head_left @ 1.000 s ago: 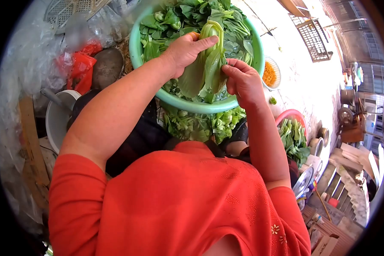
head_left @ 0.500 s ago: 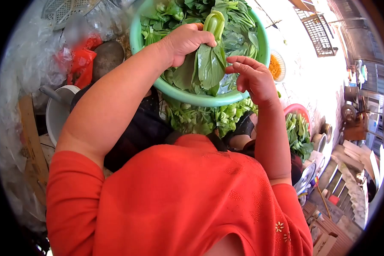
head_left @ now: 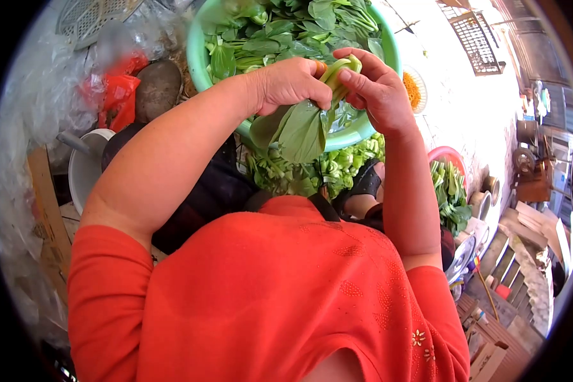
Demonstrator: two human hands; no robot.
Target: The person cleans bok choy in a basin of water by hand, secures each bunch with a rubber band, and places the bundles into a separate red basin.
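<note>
A head of bok choy is between my two hands, above the near rim of a green basin. My left hand is closed around its stalks, and the leaves hang down toward me. At the pale base end, my right hand pinches the stalks between thumb and fingers. More leafy greens lie in water in the basin behind my hands.
Trimmed greens lie on the floor below the basin. A red basin of greens stands at right, near a bowl of orange bits. At left are a white bucket, a red plastic bag and clear plastic sheeting.
My left hand has brought the bok choy nearer to me and tilted its base to the right. My right hand has risen from beside the leaves and taken hold of the base.
</note>
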